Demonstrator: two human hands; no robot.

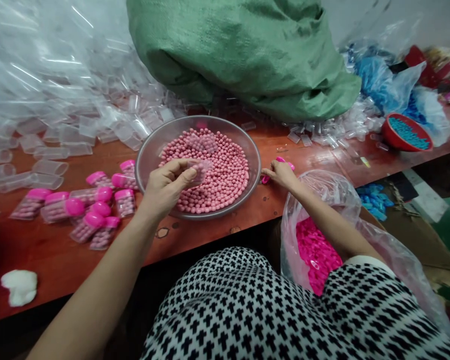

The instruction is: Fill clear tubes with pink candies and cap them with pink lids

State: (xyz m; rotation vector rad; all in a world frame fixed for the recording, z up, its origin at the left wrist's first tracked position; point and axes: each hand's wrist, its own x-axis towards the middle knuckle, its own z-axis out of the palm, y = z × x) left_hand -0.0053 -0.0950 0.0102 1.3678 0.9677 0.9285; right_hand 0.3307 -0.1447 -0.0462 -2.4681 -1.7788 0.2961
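A round metal bowl (150,150) full of small pink beads (217,180) stands on the red-brown table (307,160). My left hand (167,185) hovers over the bowl's near left side, fingers pinched on a small clear plastic tube (199,167) held above the beads. My right hand (281,174) rests on the table just right of the bowl, fingers closed on a pink cap (285,162). Several filled tubes with pink caps (93,205) lie left of the bowl.
Empty clear tubes (71,135) are heaped at the back left. A green sack (240,50) lies behind the bowl. A plastic bag of pink caps (315,250) hangs at my right knee. A red bowl of blue pieces (407,132) sits far right. A white wad (19,286) lies near left.
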